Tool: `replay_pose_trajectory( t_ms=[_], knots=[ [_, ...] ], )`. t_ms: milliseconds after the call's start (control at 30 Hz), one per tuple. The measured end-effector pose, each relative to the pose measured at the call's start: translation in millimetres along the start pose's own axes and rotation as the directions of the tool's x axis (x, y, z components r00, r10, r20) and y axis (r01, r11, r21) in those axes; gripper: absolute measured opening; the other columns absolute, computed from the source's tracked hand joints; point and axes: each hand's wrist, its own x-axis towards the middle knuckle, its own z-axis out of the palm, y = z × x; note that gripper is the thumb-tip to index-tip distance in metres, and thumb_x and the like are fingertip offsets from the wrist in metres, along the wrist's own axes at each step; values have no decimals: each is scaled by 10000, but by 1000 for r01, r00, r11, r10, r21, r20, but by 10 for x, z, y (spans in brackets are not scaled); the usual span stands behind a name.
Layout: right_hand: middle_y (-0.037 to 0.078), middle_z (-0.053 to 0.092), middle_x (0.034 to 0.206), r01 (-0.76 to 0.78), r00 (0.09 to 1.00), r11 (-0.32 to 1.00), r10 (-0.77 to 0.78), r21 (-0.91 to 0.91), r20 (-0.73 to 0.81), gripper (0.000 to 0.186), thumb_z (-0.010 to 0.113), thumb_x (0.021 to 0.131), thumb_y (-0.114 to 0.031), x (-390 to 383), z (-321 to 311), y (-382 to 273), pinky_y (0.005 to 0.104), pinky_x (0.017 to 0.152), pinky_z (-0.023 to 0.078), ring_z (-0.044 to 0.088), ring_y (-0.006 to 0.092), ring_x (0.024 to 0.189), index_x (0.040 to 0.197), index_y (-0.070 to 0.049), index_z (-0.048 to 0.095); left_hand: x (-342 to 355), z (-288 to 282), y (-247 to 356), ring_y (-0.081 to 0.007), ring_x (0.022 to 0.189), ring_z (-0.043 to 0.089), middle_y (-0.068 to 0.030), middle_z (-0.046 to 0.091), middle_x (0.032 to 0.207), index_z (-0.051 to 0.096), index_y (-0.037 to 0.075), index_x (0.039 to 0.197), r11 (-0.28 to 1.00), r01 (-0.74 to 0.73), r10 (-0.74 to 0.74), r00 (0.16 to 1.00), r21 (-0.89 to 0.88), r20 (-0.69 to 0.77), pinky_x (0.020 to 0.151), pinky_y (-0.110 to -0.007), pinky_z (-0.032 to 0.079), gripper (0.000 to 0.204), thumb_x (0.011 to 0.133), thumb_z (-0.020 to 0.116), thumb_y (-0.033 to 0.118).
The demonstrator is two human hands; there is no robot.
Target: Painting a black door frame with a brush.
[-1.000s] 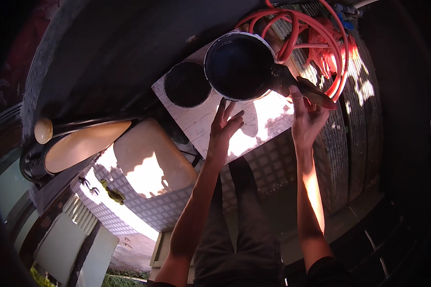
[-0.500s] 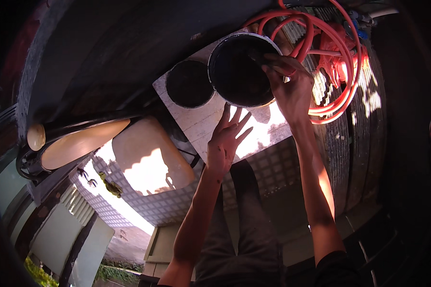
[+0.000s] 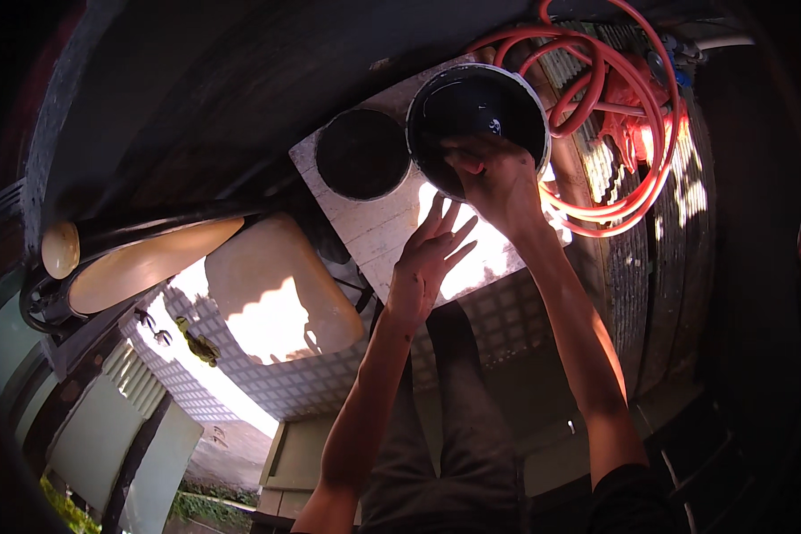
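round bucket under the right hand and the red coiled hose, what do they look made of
Bucket: probably plastic, perhaps metal; its pale rim looks scuffed, and the dark inside hides the finish. Red coiled hose: likely flexible plastic or rubber, smooth with a slight sheen, judging by its loops and highlights.

My bare left forearm [image 3: 362,409] rises from the lower edge, leaning right, to my bare left hand [image 3: 421,267], which is open, its fingers spread apart and pointing upward. My bare right forearm [image 3: 578,338] comes out of a black fabric sleeve [image 3: 630,503] and slants inward to my bare right hand [image 3: 505,184], set higher, its fingers folded into a grip, their tips blurred in shadow. Between both forearms show my legs in dark trousers [image 3: 472,400].
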Motion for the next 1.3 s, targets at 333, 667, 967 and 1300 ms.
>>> replay_pose_trajectory(
  t_ms=[333,667,967,1300],
  knots=[
    [187,716,931,-231,971,972,227,-52,-70,171,667,865,-152,-98,-434,-35,428,749,553,696,377,847,990,-56,736,-47,-63,52,-446,1504,228,-215,141,1666,136,4,1600,1000,6,-5,1000,24,-15,1209,-562,250,661,999,381,128],
    [183,733,969,-92,976,996,90,3,-197,221,649,844,-140,141,-111,-6,408,806,560,703,376,870,1018,-64,762,-44,-70,58,-446,1507,218,-205,120,1673,159,18,1601,1000,-9,9,1000,16,18,1208,-566,249,643,1014,389,143],
    [153,751,937,-129,988,981,139,-144,64,222,759,830,-187,-202,-333,-30,389,810,564,730,311,882,1019,-71,759,-48,-80,71,-445,1511,206,-202,101,1677,176,19,1599,1000,-11,10,1000,10,23,1211,-567,240,646,1008,402,152],
    [177,733,939,-139,963,980,100,-145,-249,213,638,867,-168,214,-114,72,447,816,546,695,388,856,1023,-114,772,-35,-88,45,-440,1511,209,-200,116,1675,188,26,1598,999,-22,21,999,35,40,1212,-572,232,631,1020,397,165]
  ],
)
